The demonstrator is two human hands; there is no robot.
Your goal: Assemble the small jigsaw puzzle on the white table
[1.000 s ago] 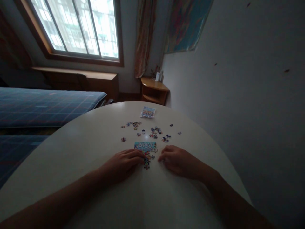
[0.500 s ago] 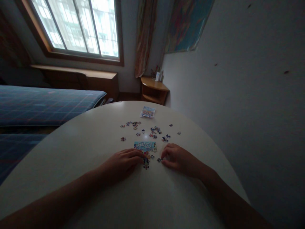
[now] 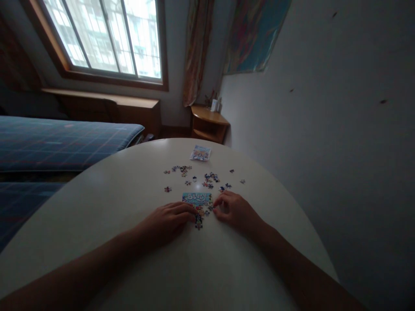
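Here we are in the head view, and out at the far side of the white table [image 3: 129,183] you have a small printed packet [image 3: 200,153] lying flat; whether anything is inside, I can't tell! Beyond it, in the corner, stands the wooden cabinet [image 3: 209,114], its open shelf too dark to read, a white box [image 3: 214,105] up on top. Now to the puzzle [image 3: 197,198], right there between your hands, on the table in front of you: a light blue strip across the top with pale, chunky lettering, a busy patch of red and orange under it, and a darker column poking toward you with a knobbed end. It's partly joined, its outline ragged, its lower left covered by your fingers. Your left hand [image 3: 171,218] lies palm down, fingers together, tips on that left side; whether it pinches the edge, I can't tell. Over on the other flank, your right hand [image 3: 231,211] has thumb and forefinger closed on a small piece [image 3: 211,208], right beside the puzzle's right edge! And past the lettering, loose pieces [image 3: 212,177] lie scattered in little clusters, with a few strays well apart.
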